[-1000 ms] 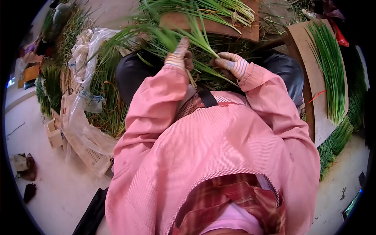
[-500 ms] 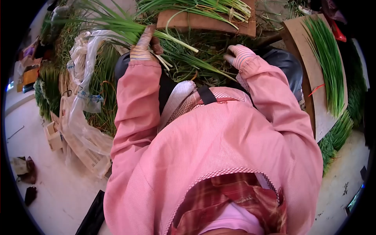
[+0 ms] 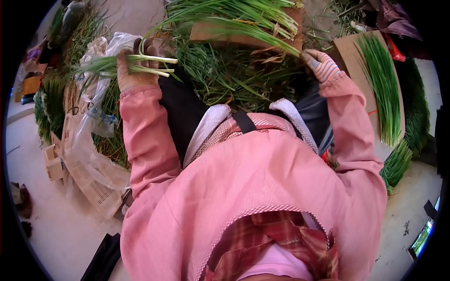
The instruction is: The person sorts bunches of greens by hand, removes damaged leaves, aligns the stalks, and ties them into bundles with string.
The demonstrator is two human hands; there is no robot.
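My left hand [image 3: 136, 70], in a thin stained glove, is closed round a few chives [image 3: 152, 65]. Their pale stem ends point right, and their leaves trail left in a blur. At the right, my right hand [image 3: 320, 64], in a striped-cuff glove, pinches the stem ends of a few long chives [image 3: 262, 37]. Those leaves stretch left across the front of a larger pile of chives [image 3: 225, 11]. That pile lies on a brown board [image 3: 211, 32] beyond my knees.
Loose green leaves and trimmings [image 3: 229, 75] heap between my legs. On my right, a tied bundle of chives [image 3: 382, 89] lies on a cardboard sheet [image 3: 347, 47]. Clear plastic bags [image 3: 96, 164] and a pale crate [image 3: 54, 161] stand at my left.
My left hand has moved left and lower with its chives, their stems now level. My right hand has moved right and up from my lap and now holds long chives.
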